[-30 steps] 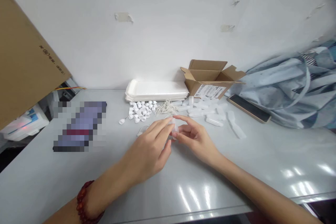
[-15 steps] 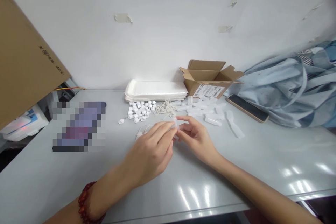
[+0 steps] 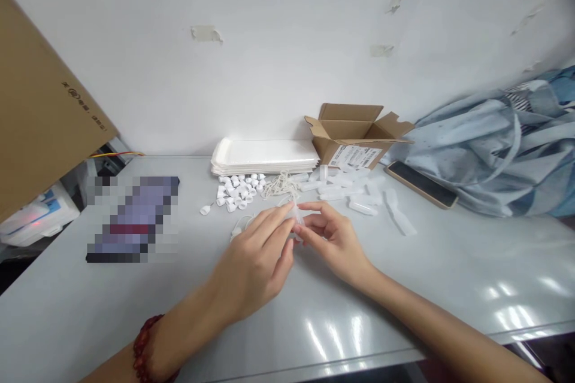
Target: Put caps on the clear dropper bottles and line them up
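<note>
My left hand and my right hand meet over the grey table, fingertips pinched together on one small clear plastic tube. A thin white string with a small white cap lies on the table just left of my left fingers. Behind the hands sits a heap of small white caps, a tangle of white string and several clear tubes. A red bead bracelet is on my left wrist.
A stack of white trays and an open cardboard box stand against the wall. A phone lies beside blue cloth at the right. A large cardboard sheet leans at the left, a blurred-out object on the table below it.
Both hands stay together on the small tube, with only slight finger shifts. The view has drifted a little.
</note>
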The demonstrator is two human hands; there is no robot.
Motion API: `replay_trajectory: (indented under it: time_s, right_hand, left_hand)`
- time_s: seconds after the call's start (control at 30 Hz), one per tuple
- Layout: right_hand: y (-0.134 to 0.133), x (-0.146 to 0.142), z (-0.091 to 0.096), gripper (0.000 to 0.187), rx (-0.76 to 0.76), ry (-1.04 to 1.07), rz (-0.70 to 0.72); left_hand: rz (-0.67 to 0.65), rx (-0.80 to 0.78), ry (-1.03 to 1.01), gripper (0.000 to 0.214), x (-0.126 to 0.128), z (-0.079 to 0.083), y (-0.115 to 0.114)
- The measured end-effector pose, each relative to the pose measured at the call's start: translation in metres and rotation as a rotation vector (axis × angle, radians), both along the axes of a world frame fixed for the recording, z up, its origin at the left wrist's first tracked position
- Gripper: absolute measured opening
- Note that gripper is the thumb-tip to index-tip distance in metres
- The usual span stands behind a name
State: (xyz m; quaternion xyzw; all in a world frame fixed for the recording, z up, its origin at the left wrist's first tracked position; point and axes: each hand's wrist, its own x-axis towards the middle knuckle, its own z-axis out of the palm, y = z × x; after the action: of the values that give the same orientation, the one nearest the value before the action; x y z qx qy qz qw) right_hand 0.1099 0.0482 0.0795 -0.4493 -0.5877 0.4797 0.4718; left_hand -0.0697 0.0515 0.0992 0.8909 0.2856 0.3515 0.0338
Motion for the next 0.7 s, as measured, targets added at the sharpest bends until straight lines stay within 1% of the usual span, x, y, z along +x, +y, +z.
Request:
replay_trajectory:
  time_s: [0.17, 0.37, 0.47, 0.6, 0.7]
  right_hand:
    - [-0.0007, -0.0008, 0.0021, 0.029, -0.043, 0.067, -0.02]
    - [0.0008, -0.004, 0.0053, 0.036, -0.066, 0.109, -0.045]
    - [0.001, -0.0044, 0.0043, 0.04, -0.047, 0.105, -0.018]
    - [0.0011, -0.0041, 0.0041, 0.039, -0.024, 0.088, 0.008]
    - [0.0012, -0.0037, 0.0046, 0.036, -0.008, 0.06, 0.015]
  left_hand:
    - [0.018, 0.03, -0.019, 0.027, 0.0013, -0.0017, -0.0026]
    - [0.018, -0.026, -0.025, 0.032, 0.0032, -0.0046, -0.0063]
    - [0.019, -0.054, -0.026, 0.037, 0.0037, -0.0061, -0.0087]
    - [0.017, -0.103, -0.112, 0.033, 0.0046, -0.0038, -0.0094]
    - [0.047, -0.125, -0.192, 0.033, 0.0046, 0.0002, -0.0083]
